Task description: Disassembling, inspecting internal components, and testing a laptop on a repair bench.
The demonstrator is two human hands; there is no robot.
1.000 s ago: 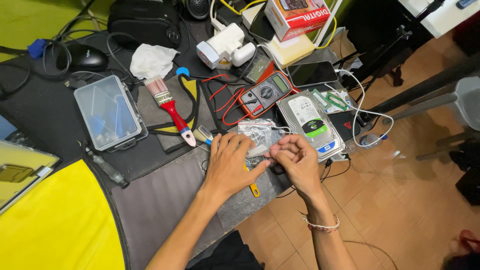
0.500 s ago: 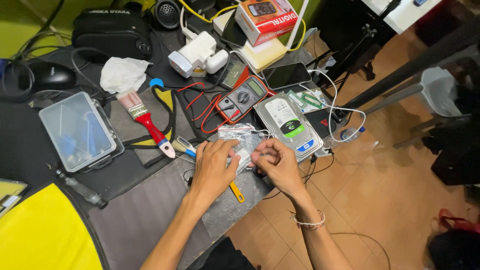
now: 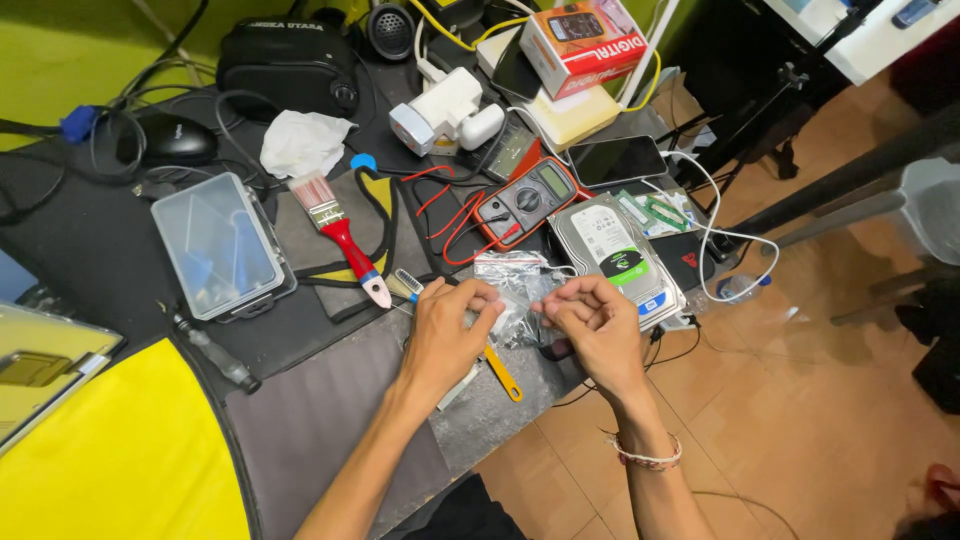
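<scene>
My left hand [image 3: 447, 338] and my right hand [image 3: 590, 325] meet over the front edge of a cluttered workbench. Both pinch a small clear plastic bag [image 3: 512, 290] that lies crumpled between them; what is inside it is too small to tell. A yellow-handled tool [image 3: 503, 373] lies under my left hand. Just behind the bag sit a hard disk drive [image 3: 610, 253] and a red-and-grey multimeter [image 3: 525, 201] with red and black leads.
A red-handled paintbrush [image 3: 340, 238], a clear plastic parts box [image 3: 221, 245], a black screwdriver [image 3: 215, 353], a phone [image 3: 617, 160], a white charger [image 3: 440, 110], a tissue [image 3: 302, 142], a mouse [image 3: 170, 140] and a red carton [image 3: 583, 40] crowd the grey bench [image 3: 320, 420]. Tiled floor lies to the right.
Both hands stay on the plastic bag, with the fingers drawing slightly apart along it. The camera has shifted, so the bench sits a little differently in view.
</scene>
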